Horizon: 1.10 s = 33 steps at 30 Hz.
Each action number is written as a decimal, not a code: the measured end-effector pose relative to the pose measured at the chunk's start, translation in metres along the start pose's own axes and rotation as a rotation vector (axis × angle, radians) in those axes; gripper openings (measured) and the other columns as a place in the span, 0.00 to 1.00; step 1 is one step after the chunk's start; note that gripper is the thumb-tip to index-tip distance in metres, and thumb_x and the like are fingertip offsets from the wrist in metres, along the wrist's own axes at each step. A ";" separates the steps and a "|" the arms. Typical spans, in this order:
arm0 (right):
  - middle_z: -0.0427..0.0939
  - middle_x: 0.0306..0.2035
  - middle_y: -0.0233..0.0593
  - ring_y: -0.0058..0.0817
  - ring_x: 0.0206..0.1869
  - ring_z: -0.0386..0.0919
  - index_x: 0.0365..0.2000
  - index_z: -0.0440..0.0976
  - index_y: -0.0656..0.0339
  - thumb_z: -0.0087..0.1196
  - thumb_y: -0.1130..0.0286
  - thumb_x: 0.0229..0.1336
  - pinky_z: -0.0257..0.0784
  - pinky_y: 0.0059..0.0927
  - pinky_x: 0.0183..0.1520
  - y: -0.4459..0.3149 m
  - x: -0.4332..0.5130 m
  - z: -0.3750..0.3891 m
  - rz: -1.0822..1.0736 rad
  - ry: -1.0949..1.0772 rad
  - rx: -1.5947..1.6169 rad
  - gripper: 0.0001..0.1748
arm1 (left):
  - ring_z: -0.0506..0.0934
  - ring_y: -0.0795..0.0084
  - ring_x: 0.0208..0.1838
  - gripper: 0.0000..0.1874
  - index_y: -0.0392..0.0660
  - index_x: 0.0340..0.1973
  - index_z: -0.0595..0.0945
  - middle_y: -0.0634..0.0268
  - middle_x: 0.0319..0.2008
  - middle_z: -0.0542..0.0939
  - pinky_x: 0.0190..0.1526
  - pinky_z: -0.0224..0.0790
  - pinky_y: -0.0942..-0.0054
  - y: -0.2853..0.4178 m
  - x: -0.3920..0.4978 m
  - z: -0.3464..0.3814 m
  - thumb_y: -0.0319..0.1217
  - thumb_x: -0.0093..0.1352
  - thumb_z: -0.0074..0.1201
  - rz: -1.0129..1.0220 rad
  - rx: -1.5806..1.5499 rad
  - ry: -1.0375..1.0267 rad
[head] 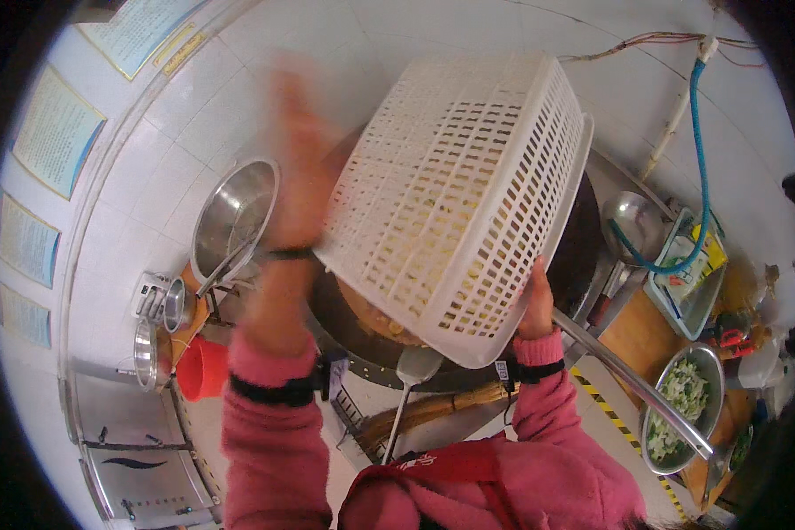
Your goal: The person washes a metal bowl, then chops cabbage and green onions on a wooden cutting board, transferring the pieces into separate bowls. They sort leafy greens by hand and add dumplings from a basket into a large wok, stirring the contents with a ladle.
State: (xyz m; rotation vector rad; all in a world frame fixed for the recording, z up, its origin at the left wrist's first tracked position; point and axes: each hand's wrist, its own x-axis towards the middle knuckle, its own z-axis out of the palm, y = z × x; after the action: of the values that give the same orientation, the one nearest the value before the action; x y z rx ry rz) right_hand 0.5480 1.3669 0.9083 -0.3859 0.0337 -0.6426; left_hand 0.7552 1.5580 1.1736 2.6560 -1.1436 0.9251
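Observation:
A white plastic basket (444,212) is tipped over a large dark wok (377,361), its slotted bottom facing me. Yellowish pieces show through the slots. My right hand (538,305) grips the basket's rim at the lower right. My left hand (301,165), blurred, is raised with fingers apart at the basket's left side; whether it touches the basket I cannot tell. Below the basket the wok holds food in liquid (371,315), partly hidden. A metal wok spatula (419,364) rests on the near edge of the wok, its handle towards me.
A steel basin (205,225) and a red bucket (202,368) stand left. A steel ladle (636,218), a blue hose (700,152), a tray with packets (652,291) and a bowl of chopped greens (717,411) are right. A long metal handle (636,384) juts across there.

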 end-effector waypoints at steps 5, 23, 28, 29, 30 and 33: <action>0.75 0.57 0.43 0.33 0.54 0.77 0.63 0.62 0.64 0.40 0.50 0.72 0.75 0.36 0.57 -0.012 -0.002 -0.001 0.031 -0.044 -0.103 0.32 | 0.50 0.49 0.76 0.36 0.37 0.70 0.58 0.46 0.73 0.54 0.74 0.41 0.56 0.038 0.005 -0.020 0.45 0.74 0.46 0.327 -0.299 -0.096; 0.76 0.55 0.44 0.36 0.52 0.78 0.62 0.63 0.64 0.42 0.49 0.70 0.75 0.40 0.55 -0.003 -0.013 -0.009 0.055 0.015 -0.117 0.32 | 0.52 0.55 0.75 0.28 0.41 0.69 0.61 0.51 0.71 0.59 0.73 0.42 0.59 0.021 0.013 -0.014 0.43 0.78 0.33 0.058 -1.061 0.701; 0.75 0.56 0.44 0.36 0.53 0.77 0.62 0.62 0.65 0.43 0.50 0.70 0.75 0.38 0.55 0.004 -0.010 0.000 0.077 0.090 -0.133 0.32 | 0.47 0.54 0.78 0.31 0.41 0.72 0.53 0.51 0.75 0.51 0.74 0.38 0.57 0.067 -0.018 0.011 0.41 0.78 0.35 0.224 -0.439 0.151; 0.77 0.52 0.43 0.31 0.47 0.78 0.60 0.65 0.65 0.45 0.51 0.70 0.75 0.33 0.47 0.001 -0.009 0.003 0.043 0.047 -0.118 0.30 | 0.45 0.55 0.78 0.32 0.41 0.73 0.51 0.52 0.76 0.48 0.74 0.36 0.57 0.074 -0.025 0.011 0.41 0.78 0.36 0.305 -0.263 0.086; 0.79 0.47 0.41 0.26 0.40 0.79 0.58 0.67 0.65 0.47 0.52 0.69 0.76 0.27 0.40 -0.001 -0.013 0.006 0.056 0.093 -0.106 0.29 | 0.45 0.56 0.78 0.32 0.41 0.73 0.51 0.52 0.76 0.49 0.75 0.34 0.58 0.056 -0.013 -0.004 0.42 0.78 0.34 0.359 -0.274 0.239; 0.82 0.36 0.34 0.18 0.27 0.78 0.54 0.70 0.65 0.49 0.54 0.69 0.73 0.19 0.27 -0.006 -0.020 0.012 0.047 0.118 -0.249 0.25 | 0.45 0.60 0.78 0.30 0.39 0.72 0.52 0.53 0.76 0.49 0.75 0.32 0.61 0.012 0.015 -0.049 0.40 0.79 0.33 0.334 -0.447 0.604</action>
State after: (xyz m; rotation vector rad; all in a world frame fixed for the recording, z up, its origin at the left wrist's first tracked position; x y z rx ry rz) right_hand 0.5298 1.3784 0.9203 -0.5853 0.2367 -0.6153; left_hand 0.7315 1.5556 1.2203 1.6964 -1.4269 1.2278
